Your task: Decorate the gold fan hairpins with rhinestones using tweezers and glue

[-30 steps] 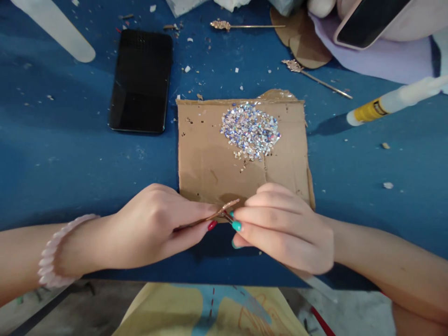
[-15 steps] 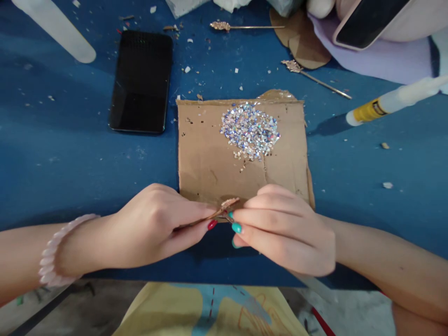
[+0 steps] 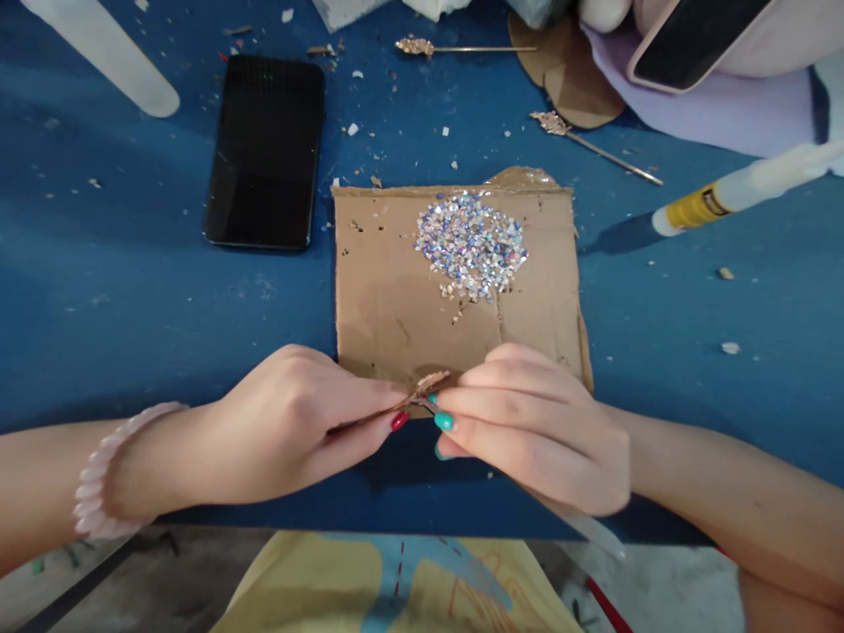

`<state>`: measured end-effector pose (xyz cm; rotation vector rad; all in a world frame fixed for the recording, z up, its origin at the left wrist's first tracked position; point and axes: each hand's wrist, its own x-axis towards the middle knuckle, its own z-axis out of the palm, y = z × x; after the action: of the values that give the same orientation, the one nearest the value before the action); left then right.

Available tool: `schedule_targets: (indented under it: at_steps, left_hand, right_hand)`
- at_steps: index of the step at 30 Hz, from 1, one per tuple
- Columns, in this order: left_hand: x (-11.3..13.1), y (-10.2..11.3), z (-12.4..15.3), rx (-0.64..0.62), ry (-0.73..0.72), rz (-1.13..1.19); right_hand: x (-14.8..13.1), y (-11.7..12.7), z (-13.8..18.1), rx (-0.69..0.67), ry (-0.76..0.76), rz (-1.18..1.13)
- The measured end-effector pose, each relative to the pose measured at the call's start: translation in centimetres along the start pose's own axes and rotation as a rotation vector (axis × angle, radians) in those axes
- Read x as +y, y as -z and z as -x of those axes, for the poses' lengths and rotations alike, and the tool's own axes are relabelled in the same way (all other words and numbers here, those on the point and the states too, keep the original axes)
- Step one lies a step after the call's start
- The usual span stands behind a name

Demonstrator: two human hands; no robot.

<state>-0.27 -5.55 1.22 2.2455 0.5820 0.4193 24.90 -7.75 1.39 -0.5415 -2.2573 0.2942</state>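
Observation:
My left hand (image 3: 283,431), with a pale bead bracelet at the wrist, pinches an ornamental hair stick between thumb and forefinger. The hair stick's encrusted head (image 3: 432,382) points right, and most of its stem is hidden in the fingers. Closed from the right, my right hand (image 3: 541,426) grips a slim tool whose pale translucent end (image 3: 597,532) shows below the palm. Its thin tip meets or nearly meets the underside of the hair stick's head. Beyond both hands, a cardboard sheet (image 3: 389,299) bears a pile of glittering blue and white chips (image 3: 471,246).
A black phone (image 3: 267,154) lies left of the cardboard. Two more hair sticks, one level (image 3: 415,47) and one slanted (image 3: 550,125), rest at the back near brown discs (image 3: 584,92). A yellow-banded glue tube (image 3: 699,209) sticks in from the right. Small scraps dot the blue table.
My right hand has shifted very slightly, and more of the tool's translucent end shows below it. My left hand and the hair stick stay nearly still.

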Motion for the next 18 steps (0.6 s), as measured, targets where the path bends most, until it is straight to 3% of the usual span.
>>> schedule_targets:
  at_steps: [18]
  left_hand:
    - [-0.09,0.18,-0.1,-0.031,0.007,-0.021]
  right_hand:
    - [0.16,0.12,0.06,-0.026,0.047,-0.008]
